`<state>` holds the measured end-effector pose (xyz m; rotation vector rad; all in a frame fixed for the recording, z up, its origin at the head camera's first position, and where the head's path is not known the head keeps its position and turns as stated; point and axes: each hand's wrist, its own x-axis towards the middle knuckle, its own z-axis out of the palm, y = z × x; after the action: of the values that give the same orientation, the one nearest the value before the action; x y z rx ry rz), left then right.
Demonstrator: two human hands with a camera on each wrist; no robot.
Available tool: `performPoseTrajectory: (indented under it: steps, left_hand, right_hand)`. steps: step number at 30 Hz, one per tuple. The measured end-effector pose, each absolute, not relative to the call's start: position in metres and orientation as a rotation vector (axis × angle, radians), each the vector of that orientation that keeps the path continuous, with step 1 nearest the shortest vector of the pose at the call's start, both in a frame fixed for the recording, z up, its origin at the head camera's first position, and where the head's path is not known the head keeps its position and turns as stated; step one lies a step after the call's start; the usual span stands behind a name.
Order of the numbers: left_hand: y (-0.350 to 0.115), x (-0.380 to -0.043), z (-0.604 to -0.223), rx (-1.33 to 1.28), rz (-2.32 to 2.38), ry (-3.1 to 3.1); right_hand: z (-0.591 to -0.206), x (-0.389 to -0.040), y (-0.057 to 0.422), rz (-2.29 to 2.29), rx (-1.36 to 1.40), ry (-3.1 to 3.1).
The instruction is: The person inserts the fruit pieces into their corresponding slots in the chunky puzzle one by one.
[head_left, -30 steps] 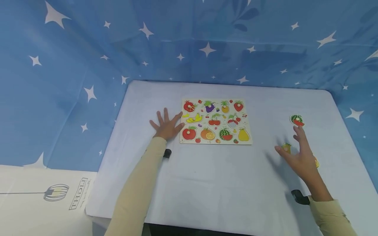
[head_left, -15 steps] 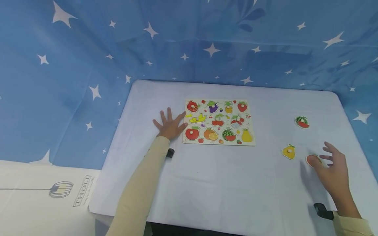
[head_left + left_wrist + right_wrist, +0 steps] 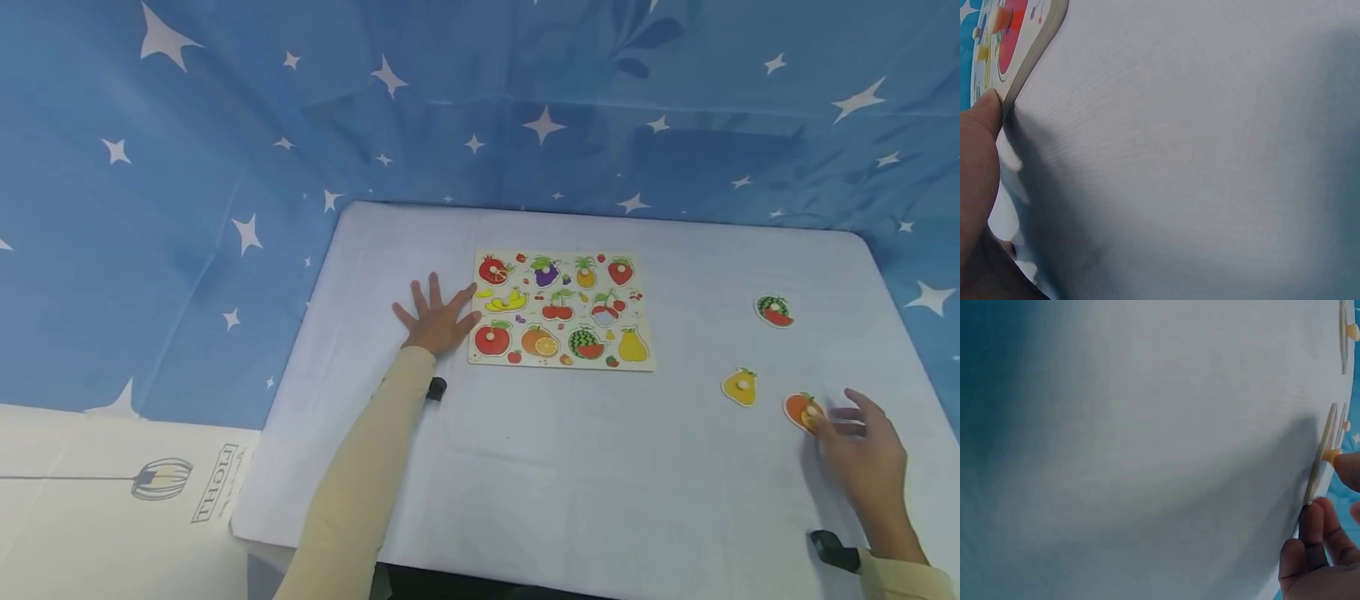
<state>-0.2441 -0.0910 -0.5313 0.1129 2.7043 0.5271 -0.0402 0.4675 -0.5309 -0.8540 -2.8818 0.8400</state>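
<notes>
My left hand lies with its fingers spread, thumb and index at the left edge of a fruit puzzle board. In the left wrist view, its thumb presses on the board's edge. Far to the right, my right hand reaches over an orange puzzle piece on the white tabletop. Seen from the right wrist, the thumb meets the piece's knob, while other fingers bend by its lower edge. The index finger stands apart from the piece in the head view.
A pear puzzle piece lies left of the orange one, and a watermelon piece lies farther back. The white table meets a blue star-patterned cloth. A pale printed sheet is at lower left.
My right hand has moved right and toward me, from above the pear piece to the orange piece, its fingers drawing closer together. The left hand has stayed at the board.
</notes>
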Motion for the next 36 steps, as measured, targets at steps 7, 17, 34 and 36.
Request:
performPoseTrajectory:
  steps: [7,17,34,36]
  left_hand:
    - [-0.092,-0.246,-0.536,0.114,0.528,2.712]
    - [-0.093,-0.246,-0.535,0.111,0.549,2.706]
    - [-0.092,-0.241,-0.531,0.12,0.555,2.738]
    - [-0.092,-0.241,-0.53,0.119,0.551,2.737]
  right_hand:
    - [-0.533,-0.045,0.47,0.874,-0.89,-2.894]
    - [-0.528,-0.055,0.459,0.848,-0.741,-2.956]
    - [-0.514,-0.07,0.451,0.823,-0.702,-2.956]
    - [-0.511,-0.073,0.446,0.821,-0.673,-2.948]
